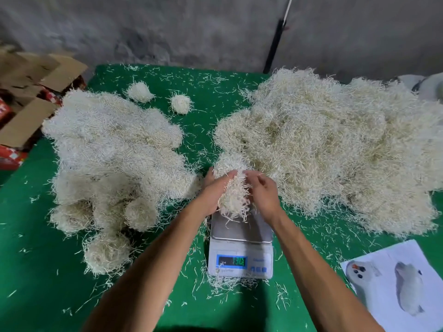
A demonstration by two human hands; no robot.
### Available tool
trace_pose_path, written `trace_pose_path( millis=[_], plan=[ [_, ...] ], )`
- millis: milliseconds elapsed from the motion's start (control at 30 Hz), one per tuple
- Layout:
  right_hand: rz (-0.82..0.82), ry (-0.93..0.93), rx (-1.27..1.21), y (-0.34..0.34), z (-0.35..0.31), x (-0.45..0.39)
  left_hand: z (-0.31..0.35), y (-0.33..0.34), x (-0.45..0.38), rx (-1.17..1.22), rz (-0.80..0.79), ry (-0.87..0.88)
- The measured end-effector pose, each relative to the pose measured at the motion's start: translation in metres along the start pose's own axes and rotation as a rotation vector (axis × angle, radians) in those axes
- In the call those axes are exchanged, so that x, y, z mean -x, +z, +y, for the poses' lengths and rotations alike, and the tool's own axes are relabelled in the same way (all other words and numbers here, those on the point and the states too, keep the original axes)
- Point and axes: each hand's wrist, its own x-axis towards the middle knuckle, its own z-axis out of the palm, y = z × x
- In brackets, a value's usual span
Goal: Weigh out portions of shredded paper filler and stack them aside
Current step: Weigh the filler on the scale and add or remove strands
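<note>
Cream-coloured shredded paper wad (233,200) sits over the platform of the digital scale (240,245), cupped between both hands: the left hand (214,195) curls round its left flank, the right hand (263,195) wraps its right side with fingers bent into the strands. It looks feather-light, springy and loose, likely to shed strips, so a gentle two-sided cupping hold low on the clump should suit it best. Left of the scale lies a pile of rounded portions (112,159); to the right, the loose bulk heap (330,144). Everything rests on a green table cover (43,259) littered with stray strands, before a grey concrete wall (167,27), with cardboard boxes (28,97) at far left and a printed sheet (398,281) near right.
</note>
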Motion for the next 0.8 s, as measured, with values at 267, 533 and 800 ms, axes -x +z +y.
trace_pose_path(
  millis=[267, 533, 800],
  plan=[
    [-0.233, 0.008, 0.151, 0.001, -0.036, -0.065, 0.044, -0.029, -0.019, -0.192, -0.061, -0.016],
    [0.278, 0.357, -0.081, -0.036, -0.052, -0.183, 0.07, -0.057, -0.028, -0.18, 0.103, 0.034],
    [0.376, 0.288, -0.229, -0.078, -0.042, -0.21, 0.07, -0.093, -0.046, 0.093, 0.356, 0.018]
  ],
)
